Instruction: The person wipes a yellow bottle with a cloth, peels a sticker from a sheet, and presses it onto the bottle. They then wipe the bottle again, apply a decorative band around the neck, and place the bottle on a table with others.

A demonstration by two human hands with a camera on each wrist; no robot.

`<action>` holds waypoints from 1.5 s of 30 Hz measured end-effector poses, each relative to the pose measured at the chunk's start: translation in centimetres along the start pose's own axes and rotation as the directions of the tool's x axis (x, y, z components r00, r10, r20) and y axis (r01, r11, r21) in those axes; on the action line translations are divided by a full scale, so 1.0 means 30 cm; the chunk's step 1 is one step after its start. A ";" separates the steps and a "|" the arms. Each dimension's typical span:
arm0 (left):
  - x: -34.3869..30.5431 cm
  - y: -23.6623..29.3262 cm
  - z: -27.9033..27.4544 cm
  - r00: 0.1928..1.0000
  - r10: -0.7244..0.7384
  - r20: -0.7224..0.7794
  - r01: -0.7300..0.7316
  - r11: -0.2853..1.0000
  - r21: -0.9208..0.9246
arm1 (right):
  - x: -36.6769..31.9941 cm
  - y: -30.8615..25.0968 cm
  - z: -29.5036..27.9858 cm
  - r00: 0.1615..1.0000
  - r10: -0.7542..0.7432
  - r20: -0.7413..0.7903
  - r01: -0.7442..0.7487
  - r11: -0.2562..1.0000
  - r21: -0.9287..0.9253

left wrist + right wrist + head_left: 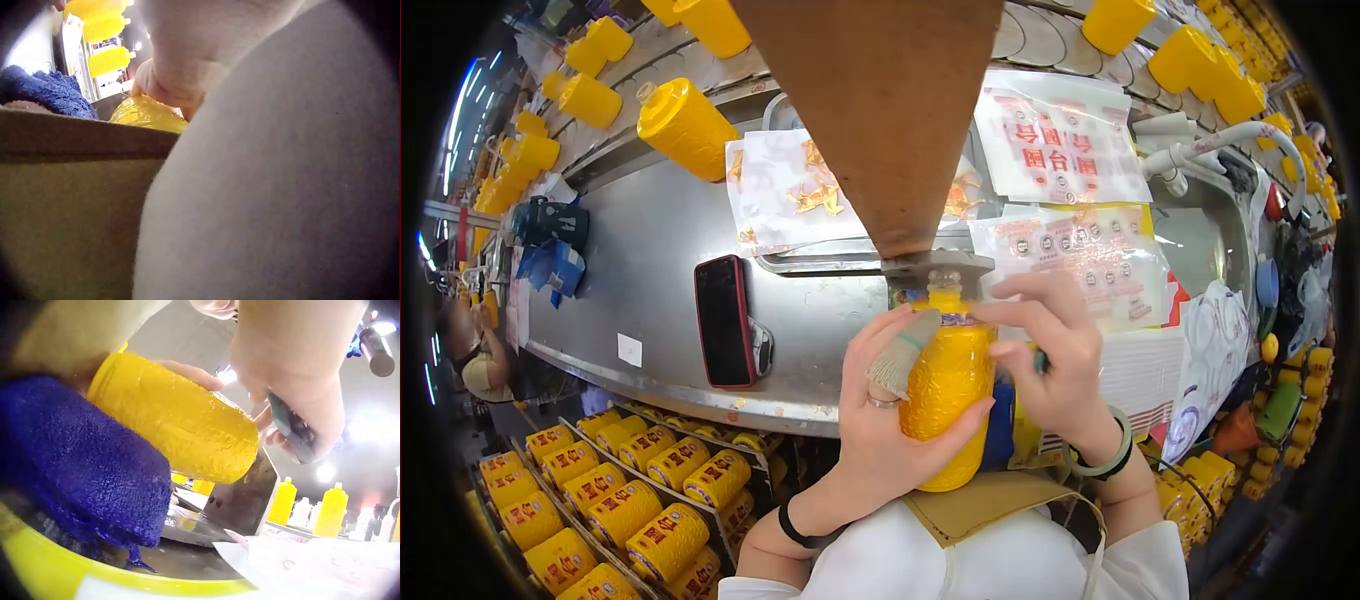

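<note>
A yellow bottle (948, 400) with a textured body and clear knobbed top stands in front of the person's chest. The left hand (880, 430) grips it, thumb across the lower front and fingers along the left side. Against that hand's fingers lies a greyish fringed piece (897, 362) with a green band. A patterned strip (960, 320) circles the bottle's shoulder, where the right hand (1050, 350) has its fingertips. Tucked in the right hand's curled fingers is a small dark green and black tool (290, 428). The left wrist view mostly shows a sleeve, with the left hand (187, 56) partly hidden.
A phone (722, 320) lies on the metal table (630, 260). Printed sheets (1055, 140) lie ahead, beside a sink (1200, 240). Racks of yellow bottles (625, 515) stand lower left. A brown beam (880, 110) comes down ahead. A blue cloth pad (81, 462) sits beside the bottle.
</note>
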State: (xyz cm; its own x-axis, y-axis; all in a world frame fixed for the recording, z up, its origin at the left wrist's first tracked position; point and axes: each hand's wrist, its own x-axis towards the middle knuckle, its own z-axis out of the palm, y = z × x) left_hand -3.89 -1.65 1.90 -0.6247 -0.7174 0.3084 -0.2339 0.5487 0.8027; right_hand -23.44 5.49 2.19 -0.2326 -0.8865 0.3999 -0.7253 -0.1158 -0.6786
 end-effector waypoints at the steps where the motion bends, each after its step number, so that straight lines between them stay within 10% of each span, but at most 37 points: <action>1: 0.001 0.000 -0.001 1.000 -0.001 -0.001 0.001 1.000 0.001 | -0.010 0.015 -0.007 0.999 -0.027 -0.033 0.025 0.998 -0.051; 16: -0.012 -0.005 0.005 1.000 -0.024 0.018 0.024 0.999 -0.047 | 0.005 -0.011 -0.003 1.000 -0.017 0.025 0.016 0.999 0.032; 22: -0.047 -0.139 0.030 0.987 -0.141 0.083 0.161 0.748 -0.644 | -0.021 0.038 -0.033 0.998 0.034 -0.050 -0.035 0.999 -0.010; 28: -0.014 -0.038 -0.010 0.999 -0.050 0.005 0.051 0.981 -0.189 | -0.017 0.001 -0.016 0.999 0.041 0.000 -0.041 0.997 0.068; 45: -0.001 -0.023 -0.001 0.998 -0.066 0.000 0.065 0.985 -0.160 | 0.011 -0.008 -0.018 0.997 0.008 0.075 -0.013 0.998 0.068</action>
State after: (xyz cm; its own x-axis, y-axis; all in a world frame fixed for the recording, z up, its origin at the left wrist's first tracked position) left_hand -3.69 -2.03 1.36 -0.6080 -0.7520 0.2544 -0.1519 0.4247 0.8925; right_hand -23.68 5.46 2.83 -0.1896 -0.9185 0.3471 -0.6764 -0.1340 -0.7243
